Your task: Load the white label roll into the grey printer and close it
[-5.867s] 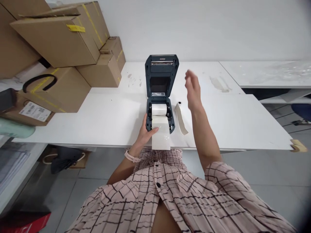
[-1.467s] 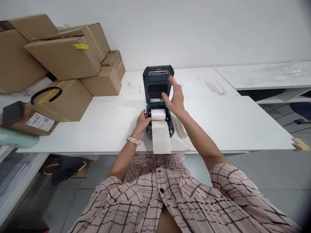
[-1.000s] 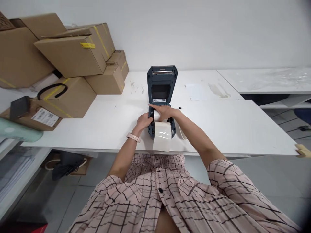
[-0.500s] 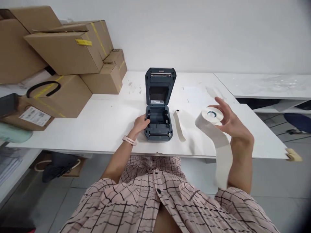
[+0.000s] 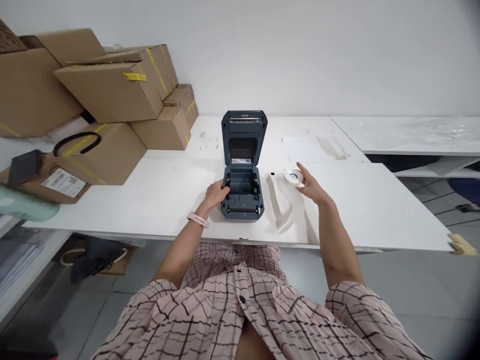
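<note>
A dark grey label printer (image 5: 244,201) sits on the white table with its lid (image 5: 245,135) tipped up and its inner bay showing. My left hand (image 5: 216,194) grips the printer's left side, thumb over the rim. Right of the printer, my right hand (image 5: 310,186) holds a white label roll (image 5: 289,176) by its right side, with a blue-edged core facing up. A loose white tail of paper runs down from the roll toward the table's front edge. Between roll and printer lies another pale paper strip (image 5: 273,197) with a small dark-centred core at its far end.
Cardboard boxes (image 5: 108,90) are stacked at the left, with a green cylinder-like object (image 5: 28,202) by them. A white sheet (image 5: 296,149) and clear plastic scraps (image 5: 332,148) lie toward the back. A tan piece (image 5: 463,244) sits at the table's right corner.
My right hand has carried the label roll left and lower, closer to the printer, and its paper tail now reaches the table near the strip. My left hand stays on the printer.
</note>
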Action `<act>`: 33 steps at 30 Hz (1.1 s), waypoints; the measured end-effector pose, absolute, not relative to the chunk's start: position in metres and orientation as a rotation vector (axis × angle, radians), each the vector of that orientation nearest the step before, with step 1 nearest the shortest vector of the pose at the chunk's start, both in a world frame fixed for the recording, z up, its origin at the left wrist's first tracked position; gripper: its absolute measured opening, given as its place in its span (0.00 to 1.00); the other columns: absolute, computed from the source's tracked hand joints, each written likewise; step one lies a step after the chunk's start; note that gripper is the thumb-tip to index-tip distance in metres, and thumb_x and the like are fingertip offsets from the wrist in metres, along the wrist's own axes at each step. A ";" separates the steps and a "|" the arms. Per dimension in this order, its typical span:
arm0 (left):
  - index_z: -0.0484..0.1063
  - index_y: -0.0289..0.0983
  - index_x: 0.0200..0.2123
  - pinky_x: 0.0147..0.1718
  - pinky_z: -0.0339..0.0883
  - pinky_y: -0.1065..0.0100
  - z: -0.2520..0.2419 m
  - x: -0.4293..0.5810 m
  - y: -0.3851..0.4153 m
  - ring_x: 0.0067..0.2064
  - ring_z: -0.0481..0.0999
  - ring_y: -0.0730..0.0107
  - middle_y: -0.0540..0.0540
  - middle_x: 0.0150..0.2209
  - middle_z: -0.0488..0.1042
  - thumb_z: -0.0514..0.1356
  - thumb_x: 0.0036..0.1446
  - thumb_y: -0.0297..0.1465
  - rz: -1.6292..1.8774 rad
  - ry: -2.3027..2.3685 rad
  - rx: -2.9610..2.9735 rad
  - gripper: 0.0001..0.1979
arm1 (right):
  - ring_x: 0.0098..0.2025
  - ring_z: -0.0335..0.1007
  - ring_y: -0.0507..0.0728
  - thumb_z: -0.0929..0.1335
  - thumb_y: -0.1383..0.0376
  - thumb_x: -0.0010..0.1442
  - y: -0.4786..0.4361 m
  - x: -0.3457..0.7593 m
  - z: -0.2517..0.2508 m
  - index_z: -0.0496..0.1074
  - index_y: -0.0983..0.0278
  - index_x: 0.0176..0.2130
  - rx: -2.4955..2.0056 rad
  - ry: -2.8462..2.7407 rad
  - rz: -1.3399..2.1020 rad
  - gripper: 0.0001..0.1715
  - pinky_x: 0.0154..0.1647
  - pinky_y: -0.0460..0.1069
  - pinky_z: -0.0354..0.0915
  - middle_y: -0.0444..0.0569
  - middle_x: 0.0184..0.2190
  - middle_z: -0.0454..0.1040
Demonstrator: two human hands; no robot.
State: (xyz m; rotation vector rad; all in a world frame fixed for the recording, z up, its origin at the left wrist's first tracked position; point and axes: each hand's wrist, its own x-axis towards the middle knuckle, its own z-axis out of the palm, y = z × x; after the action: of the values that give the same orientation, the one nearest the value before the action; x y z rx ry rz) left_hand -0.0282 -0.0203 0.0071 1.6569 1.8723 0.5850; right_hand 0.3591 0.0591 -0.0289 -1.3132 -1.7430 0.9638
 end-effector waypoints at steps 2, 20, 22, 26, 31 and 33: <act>0.76 0.39 0.42 0.32 0.58 0.65 0.008 -0.028 -0.021 0.33 0.72 0.60 0.44 0.32 0.76 0.53 0.58 0.30 0.586 1.875 1.657 0.14 | 0.75 0.55 0.70 0.76 0.61 0.49 0.044 0.361 -0.008 0.59 0.54 0.72 -1.314 -1.786 0.929 0.56 0.74 0.69 0.53 0.55 0.73 0.60; 0.77 0.40 0.43 0.32 0.57 0.66 0.004 -0.025 -0.020 0.34 0.72 0.62 0.45 0.33 0.77 0.54 0.58 0.30 0.649 1.871 1.613 0.14 | 0.61 0.73 0.69 0.63 0.79 0.60 0.078 0.236 0.020 0.69 0.67 0.66 -1.859 -2.391 0.286 0.36 0.60 0.59 0.69 0.63 0.64 0.72; 0.77 0.40 0.43 0.32 0.57 0.66 0.002 -0.025 -0.019 0.34 0.72 0.62 0.46 0.33 0.77 0.54 0.58 0.30 0.657 1.869 1.612 0.14 | 0.59 0.74 0.67 0.65 0.80 0.58 0.089 0.235 0.022 0.73 0.64 0.62 -1.843 -2.496 0.299 0.34 0.58 0.56 0.68 0.60 0.58 0.77; 0.76 0.41 0.41 0.32 0.57 0.66 -0.001 -0.026 -0.018 0.34 0.72 0.62 0.47 0.32 0.76 0.53 0.57 0.30 0.682 1.836 1.610 0.13 | 0.56 0.76 0.64 0.68 0.77 0.59 0.100 0.235 0.021 0.78 0.64 0.55 -1.787 -2.607 0.334 0.26 0.54 0.52 0.68 0.56 0.53 0.81; 0.77 0.40 0.42 0.32 0.56 0.66 0.001 -0.025 -0.020 0.33 0.70 0.62 0.46 0.32 0.75 0.54 0.57 0.31 0.688 1.854 1.594 0.14 | 0.46 0.77 0.59 0.72 0.68 0.57 0.090 0.256 0.039 0.79 0.62 0.50 -1.665 -2.623 0.415 0.20 0.47 0.50 0.69 0.50 0.46 0.81; 0.77 0.40 0.42 0.32 0.57 0.66 0.002 -0.025 -0.020 0.32 0.70 0.62 0.46 0.31 0.75 0.54 0.57 0.31 0.687 1.847 1.592 0.14 | 0.40 0.74 0.55 0.70 0.66 0.58 0.077 0.268 0.054 0.77 0.61 0.52 -1.502 -2.557 0.532 0.21 0.43 0.49 0.69 0.48 0.42 0.79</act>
State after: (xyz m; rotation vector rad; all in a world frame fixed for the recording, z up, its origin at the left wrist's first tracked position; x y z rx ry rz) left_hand -0.0249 -0.0202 0.0019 1.5917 1.8472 0.6870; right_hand 0.2676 0.0769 0.0541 -1.5017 -2.5571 0.5317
